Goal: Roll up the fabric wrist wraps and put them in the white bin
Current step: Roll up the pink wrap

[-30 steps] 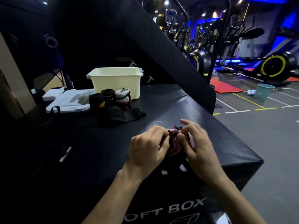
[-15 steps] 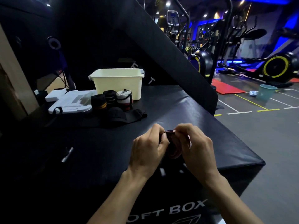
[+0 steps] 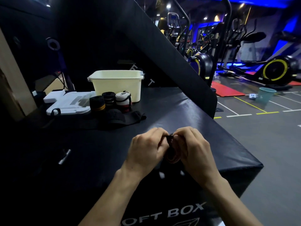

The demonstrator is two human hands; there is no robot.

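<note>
A dark wrist wrap (image 3: 170,150) with a reddish edge, rolled into a coil, sits between my two hands above the black soft box (image 3: 187,115). My left hand (image 3: 145,150) grips its left side and my right hand (image 3: 193,147) pinches its top and right side; most of the roll is hidden by fingers. The white bin (image 3: 117,84) stands at the back of the box. In front of it stand three rolled wraps: a black one with a yellow stripe (image 3: 97,104), a black one (image 3: 108,98) and a white and red one (image 3: 123,101). An unrolled black wrap (image 3: 123,119) lies before them.
A white lid (image 3: 68,103) lies left of the bin. A small metal piece (image 3: 64,156) lies on the box at the left. A slanted black pad (image 3: 162,51) rises behind. To the right the box drops to the gym floor with a teal bucket (image 3: 265,94) and exercise bikes.
My hands have closed in tighter around the roll, and my right fingers have curled over its top. The roll now shows less between the fingers.
</note>
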